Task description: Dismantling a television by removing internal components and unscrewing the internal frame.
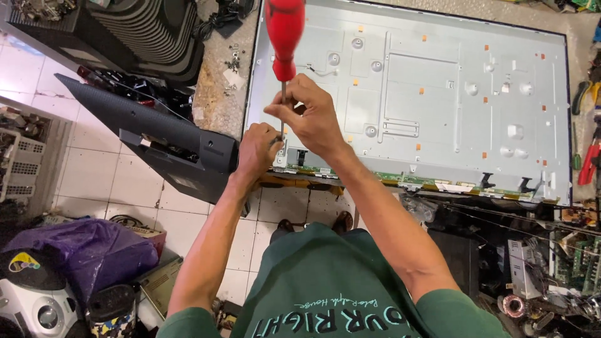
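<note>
a red-handled screwdriver (284,37) is held upright by its shaft, pinched in the right hand (311,117), at the near left corner of the grey metal panel (438,94). the left hand (258,150) is curled closed beside the tip.

Right hand (311,119) pinches the thin shaft of a red-handled screwdriver (284,37), held upright over the near left corner of a grey metal TV back panel (438,81). Left hand (258,149) touches the panel edge at the tip, at 7 o'clock from the right. Black plastic cover (150,128) leans at 9 o'clock. Loose screws (233,61) lie on the surface at 11 o'clock. Purple bag (87,250) sits on the floor.
</note>
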